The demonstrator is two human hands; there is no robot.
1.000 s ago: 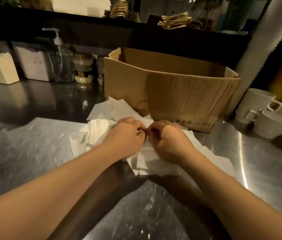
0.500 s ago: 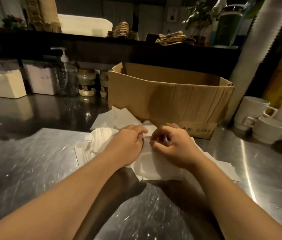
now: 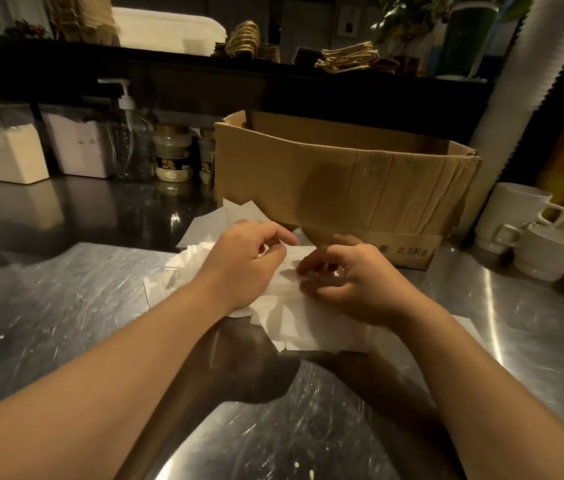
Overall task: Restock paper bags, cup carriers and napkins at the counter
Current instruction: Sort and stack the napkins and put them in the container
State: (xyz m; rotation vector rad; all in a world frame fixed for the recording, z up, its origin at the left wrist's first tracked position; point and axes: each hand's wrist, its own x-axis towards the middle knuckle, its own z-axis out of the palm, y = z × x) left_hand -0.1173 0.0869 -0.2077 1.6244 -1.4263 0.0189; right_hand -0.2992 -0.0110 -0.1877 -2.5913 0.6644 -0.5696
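From the head camera, a messy pile of white napkins (image 3: 294, 323) lies on the shiny metal counter (image 3: 66, 306), right in front of a brown cardboard box (image 3: 343, 181). The pile is spread flat and runs mostly from left to right, with a few corners poking up toward the box.

Both hands are on top of the pile, close together but not touching. The left hand (image 3: 242, 261) has curled fingers, and it seems to pinch a bit of napkin, but I cannot tell for sure. The right hand (image 3: 353, 282) has bent fingers too, and its fingertips press down on the napkins.

The box is open at the top and has "2.5Kg" printed low on its front. White cups (image 3: 547, 244) are stacked to the right. A pump bottle (image 3: 131, 140) and small jars (image 3: 173, 157) stand to the left of the box.
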